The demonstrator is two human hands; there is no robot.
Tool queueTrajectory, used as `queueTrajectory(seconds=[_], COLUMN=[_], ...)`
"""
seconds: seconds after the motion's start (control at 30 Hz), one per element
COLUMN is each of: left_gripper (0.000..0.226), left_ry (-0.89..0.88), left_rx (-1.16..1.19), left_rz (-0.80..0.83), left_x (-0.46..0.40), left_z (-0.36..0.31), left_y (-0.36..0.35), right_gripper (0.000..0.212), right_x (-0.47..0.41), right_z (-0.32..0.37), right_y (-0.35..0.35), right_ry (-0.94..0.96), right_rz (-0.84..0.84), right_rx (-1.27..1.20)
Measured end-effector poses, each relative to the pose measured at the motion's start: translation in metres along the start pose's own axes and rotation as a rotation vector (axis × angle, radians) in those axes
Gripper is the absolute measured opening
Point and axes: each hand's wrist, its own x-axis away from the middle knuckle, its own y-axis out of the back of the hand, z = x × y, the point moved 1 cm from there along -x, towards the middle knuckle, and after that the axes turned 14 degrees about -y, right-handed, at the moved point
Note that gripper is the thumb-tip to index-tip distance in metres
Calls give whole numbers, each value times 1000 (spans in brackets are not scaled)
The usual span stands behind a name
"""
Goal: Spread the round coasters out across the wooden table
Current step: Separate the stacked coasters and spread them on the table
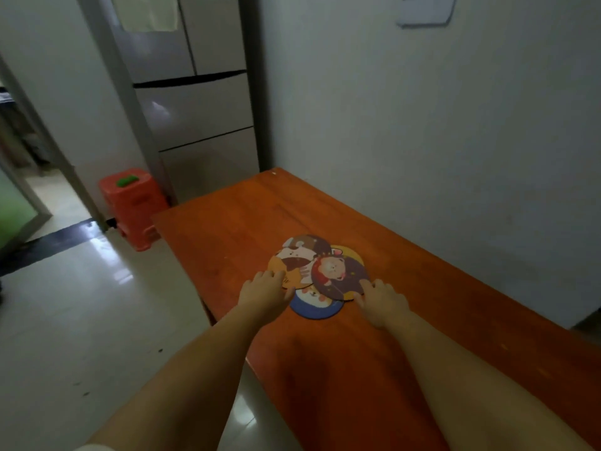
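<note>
Several round cartoon coasters lie overlapping in one cluster in the middle of the orange wooden table (pixel 247 222). A dark purple coaster with a bear (pixel 338 275) lies on top at the right. A brown one (pixel 305 247) is at the back, an orange one (pixel 283 265) at the left, a blue-rimmed one (pixel 317 305) nearest me. My left hand (pixel 265 291) rests flat, fingertips on the orange coaster's near edge. My right hand (pixel 382 302) lies flat with fingertips touching the purple coaster's right edge. Neither hand grips anything.
A white wall (pixel 439 141) runs along the table's right side. A red plastic stool (pixel 133 206) with a green object on it stands left of the table's far end, before a grey refrigerator (pixel 195 102). Glossy tiled floor (pixel 97 320) lies left of the table.
</note>
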Motion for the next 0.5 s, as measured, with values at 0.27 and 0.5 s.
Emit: queueTrajectory(seconds=[0.27,0.5], left_gripper=[64,43], left_ry=[-257,-240], left_rx=[-34,251], left_rz=[133,191], left_x=[-109,-185], left_z=[5,31], left_y=[-24,-41], right_gripper=[52,54], right_x=[-62,-103], right_z=[0,17], right_y=[-5,-19], right_ry=[-242,-461], right_rz=[53,155], right_rx=[-102,-229])
